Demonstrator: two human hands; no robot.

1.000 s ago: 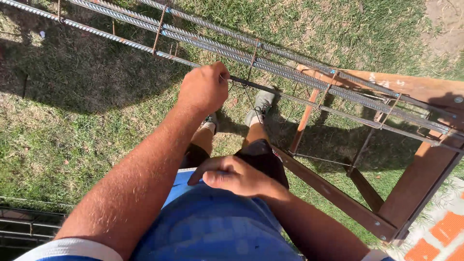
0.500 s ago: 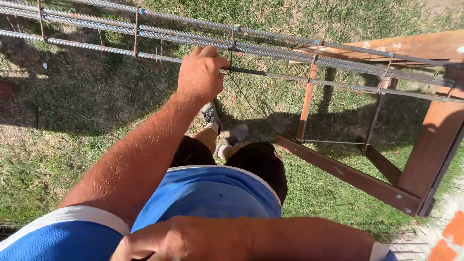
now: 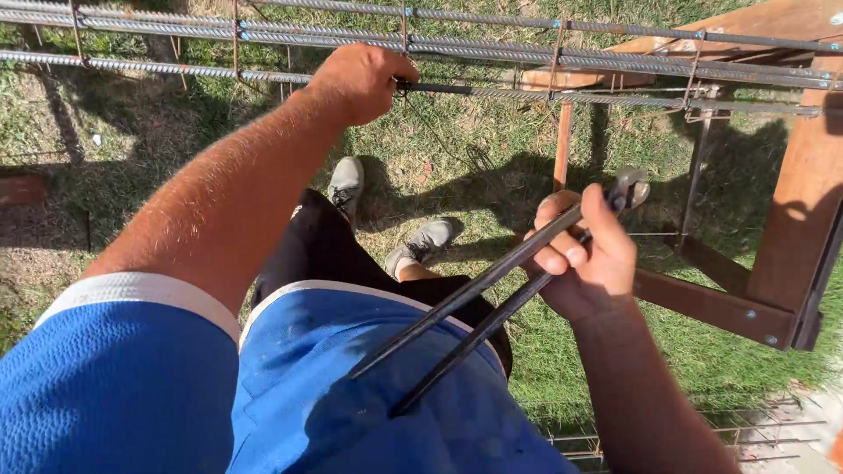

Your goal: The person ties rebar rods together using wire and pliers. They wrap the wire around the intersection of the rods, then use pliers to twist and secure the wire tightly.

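My left hand (image 3: 362,81) is closed around a ribbed steel bar of a rebar cage (image 3: 615,53) that lies level across the top of the view. My right hand (image 3: 587,254) holds a pair of long-handled dark steel pincers (image 3: 492,294) by the handles, just below the jaws. The jaws (image 3: 629,189) point up and to the right, below the cage and apart from it. The handles slant down over my blue shirt.
The cage rests on a reddish-brown wooden trestle (image 3: 795,219) at the right. Grass (image 3: 457,167) lies underneath, with my grey shoes (image 3: 421,241) on it. More rebar (image 3: 702,434) lies on the ground at the bottom right.
My right hand has come up from my waist with the pincers in it. My left hand has stayed closed on the bar while the view shifted.
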